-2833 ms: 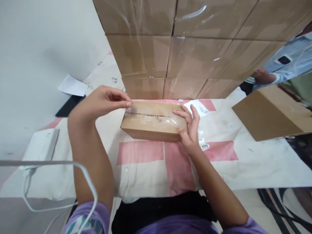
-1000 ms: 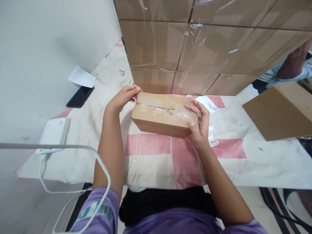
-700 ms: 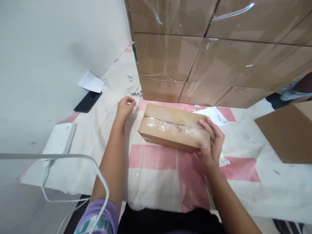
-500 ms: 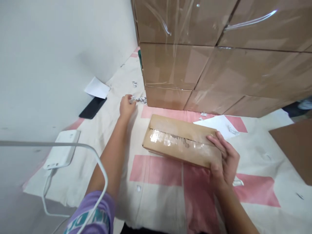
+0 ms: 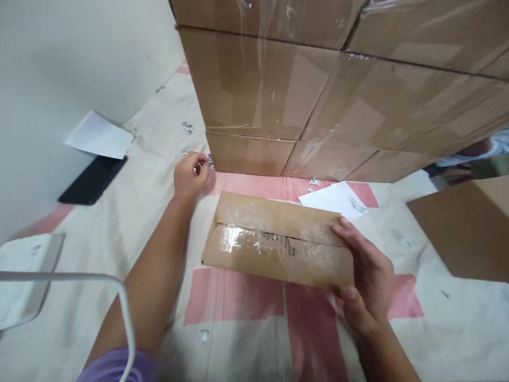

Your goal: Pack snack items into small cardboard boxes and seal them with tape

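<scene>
A flat brown cardboard box lies on the cream and pink cloth, its top seam covered with wrinkled clear tape. My right hand grips the box's right end, thumb on the near edge and fingers over the top. My left hand is off the box, reaching left of it toward the foot of the carton stack, with fingers pinched on a small silvery scrap.
A tall stack of plastic-wrapped cartons stands just behind the box. A white sheet lies by its right corner. Another brown box sits at right. A black flat object and paper lie by the left wall, near a white device.
My left hand left the box's left end and reached out to the small scraps by the carton stack. My right hand kept its hold on the box. The view moved closer.
</scene>
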A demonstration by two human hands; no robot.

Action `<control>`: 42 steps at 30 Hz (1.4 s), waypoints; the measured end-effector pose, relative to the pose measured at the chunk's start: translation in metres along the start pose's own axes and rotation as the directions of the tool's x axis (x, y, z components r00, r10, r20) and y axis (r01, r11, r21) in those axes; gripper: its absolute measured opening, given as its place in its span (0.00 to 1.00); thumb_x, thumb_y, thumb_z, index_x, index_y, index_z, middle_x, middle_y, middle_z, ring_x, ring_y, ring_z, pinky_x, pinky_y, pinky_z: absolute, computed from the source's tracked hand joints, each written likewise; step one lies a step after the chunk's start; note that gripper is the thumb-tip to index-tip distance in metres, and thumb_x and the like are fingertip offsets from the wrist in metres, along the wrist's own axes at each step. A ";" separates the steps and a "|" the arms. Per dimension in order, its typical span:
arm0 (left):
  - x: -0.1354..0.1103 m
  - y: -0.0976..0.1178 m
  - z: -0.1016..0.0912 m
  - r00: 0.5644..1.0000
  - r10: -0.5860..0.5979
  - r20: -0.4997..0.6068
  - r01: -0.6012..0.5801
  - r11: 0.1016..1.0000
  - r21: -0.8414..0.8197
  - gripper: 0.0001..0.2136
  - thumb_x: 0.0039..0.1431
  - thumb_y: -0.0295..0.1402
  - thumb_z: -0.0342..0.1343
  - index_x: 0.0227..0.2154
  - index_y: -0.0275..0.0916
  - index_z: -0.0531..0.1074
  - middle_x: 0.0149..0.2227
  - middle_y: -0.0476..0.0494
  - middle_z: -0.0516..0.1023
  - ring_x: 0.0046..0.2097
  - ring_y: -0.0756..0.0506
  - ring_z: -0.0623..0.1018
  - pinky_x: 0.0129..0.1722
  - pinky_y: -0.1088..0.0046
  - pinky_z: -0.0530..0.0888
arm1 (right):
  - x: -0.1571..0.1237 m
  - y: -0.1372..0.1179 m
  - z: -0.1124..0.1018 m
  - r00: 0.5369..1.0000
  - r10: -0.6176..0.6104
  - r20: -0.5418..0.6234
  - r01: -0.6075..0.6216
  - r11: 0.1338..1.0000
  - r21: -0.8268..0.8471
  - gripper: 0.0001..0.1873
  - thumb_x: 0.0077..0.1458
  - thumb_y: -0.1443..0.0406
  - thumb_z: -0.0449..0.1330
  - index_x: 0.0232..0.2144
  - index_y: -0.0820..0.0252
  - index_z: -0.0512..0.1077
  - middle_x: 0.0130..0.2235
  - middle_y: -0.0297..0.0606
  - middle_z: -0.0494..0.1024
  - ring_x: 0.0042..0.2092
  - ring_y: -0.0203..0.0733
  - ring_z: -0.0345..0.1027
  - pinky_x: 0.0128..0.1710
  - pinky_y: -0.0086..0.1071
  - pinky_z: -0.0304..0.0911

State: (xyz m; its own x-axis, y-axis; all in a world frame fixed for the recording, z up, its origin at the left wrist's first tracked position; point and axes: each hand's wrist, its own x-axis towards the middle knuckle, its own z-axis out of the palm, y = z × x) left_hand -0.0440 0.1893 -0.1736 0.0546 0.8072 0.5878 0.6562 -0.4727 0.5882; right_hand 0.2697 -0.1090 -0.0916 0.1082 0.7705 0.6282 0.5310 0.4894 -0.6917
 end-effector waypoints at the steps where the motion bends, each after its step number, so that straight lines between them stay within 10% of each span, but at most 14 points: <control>1: -0.001 0.001 0.000 1.000 0.003 0.015 -0.003 1.000 -0.004 0.06 0.56 0.29 0.54 0.34 0.39 0.74 0.30 0.49 0.75 0.29 0.50 0.71 0.33 0.74 0.68 | 0.006 -0.002 -0.010 1.000 -0.003 -0.027 0.002 0.999 -0.034 0.26 0.65 0.51 0.58 0.61 0.53 0.68 0.57 0.49 0.75 0.62 0.64 0.67 0.58 0.63 0.65; 6: -0.005 0.002 -0.001 0.998 0.020 0.065 -0.022 1.000 0.022 0.06 0.54 0.32 0.53 0.32 0.40 0.74 0.20 0.54 0.64 0.24 0.51 0.67 0.29 0.74 0.65 | 0.056 0.034 -0.056 0.988 0.126 -0.092 -0.150 0.927 -0.343 0.07 0.65 0.61 0.59 0.39 0.54 0.78 0.38 0.41 0.81 0.42 0.49 0.76 0.46 0.44 0.70; 15: -0.005 0.001 -0.002 0.996 -0.004 0.084 -0.002 0.997 0.071 0.08 0.54 0.35 0.53 0.33 0.41 0.75 0.20 0.54 0.65 0.24 0.49 0.68 0.31 0.73 0.65 | 0.112 0.159 -0.017 0.806 0.315 0.500 0.078 0.782 -0.618 0.17 0.62 0.66 0.58 0.51 0.54 0.79 0.50 0.45 0.75 0.44 0.46 0.74 0.44 0.36 0.68; 27: -0.004 -0.001 -0.002 0.992 -0.033 0.126 0.020 0.994 0.105 0.09 0.55 0.37 0.52 0.34 0.42 0.76 0.20 0.53 0.67 0.25 0.49 0.68 0.31 0.74 0.64 | 0.106 0.161 -0.006 0.927 0.331 0.175 -0.221 0.862 -0.457 0.11 0.65 0.64 0.50 0.43 0.60 0.72 0.42 0.47 0.82 0.42 0.48 0.75 0.46 0.39 0.67; 34: -0.004 0.000 -0.005 0.989 -0.054 0.135 0.043 0.996 0.082 0.09 0.54 0.36 0.52 0.34 0.42 0.75 0.21 0.52 0.68 0.26 0.48 0.70 0.32 0.74 0.65 | 0.088 0.121 -0.018 0.894 0.415 0.169 -0.402 0.909 -0.109 0.17 0.62 0.53 0.52 0.41 0.61 0.69 0.34 0.42 0.81 0.26 0.35 0.66 0.29 0.31 0.64; 42: -0.004 0.008 -0.010 0.988 -0.081 0.135 0.065 0.991 0.116 0.09 0.55 0.34 0.53 0.36 0.39 0.76 0.23 0.52 0.69 0.27 0.49 0.70 0.33 0.74 0.65 | 0.050 0.048 -0.044 0.816 0.559 0.148 -0.576 0.764 0.292 0.16 0.58 0.53 0.64 0.38 0.59 0.69 0.33 0.37 0.80 0.26 0.33 0.63 0.27 0.29 0.57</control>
State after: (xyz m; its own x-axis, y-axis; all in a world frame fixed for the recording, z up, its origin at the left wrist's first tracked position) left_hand -0.0465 0.1789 -0.1650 0.1026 0.8830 0.4580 0.7414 -0.3749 0.5566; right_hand 0.3373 -0.0649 -0.0773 0.2603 0.9627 0.0735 0.0980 0.0493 -0.9940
